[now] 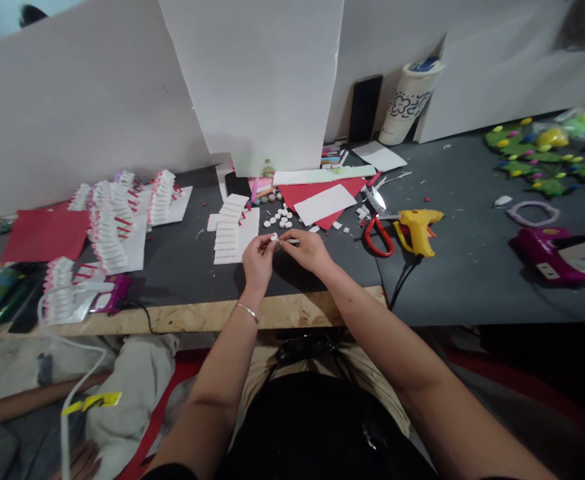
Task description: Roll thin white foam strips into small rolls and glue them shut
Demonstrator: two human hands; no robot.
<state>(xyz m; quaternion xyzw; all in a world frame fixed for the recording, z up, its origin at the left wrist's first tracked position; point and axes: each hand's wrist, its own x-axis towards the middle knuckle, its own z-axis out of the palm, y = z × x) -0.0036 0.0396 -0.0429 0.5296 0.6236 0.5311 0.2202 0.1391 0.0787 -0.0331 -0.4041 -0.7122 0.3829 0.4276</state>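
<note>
My left hand [258, 259] pinches a small white piece [274, 237] just over the front part of the dark table. Close against it on the right, my right hand [306, 249] is closed on a thin stick-like tool [291, 241] whose end points at the piece. Several white round pieces [278, 217] lie right behind my hands. To their left is a white card [248, 233] bearing a fan of white strips [226, 239] with small red bits. A white rectangle [325, 205] rests on red sheet material [292, 193] behind my right hand.
Red-handled scissors [378, 239] and a yellow glue gun [419, 230] with a cord lie to the right. Behind stand a phone [365, 107] and a cup [408, 103]. More strip models [107, 233] are at left, near a seated person's arm [32, 399]. A purple device [557, 255] sits far right.
</note>
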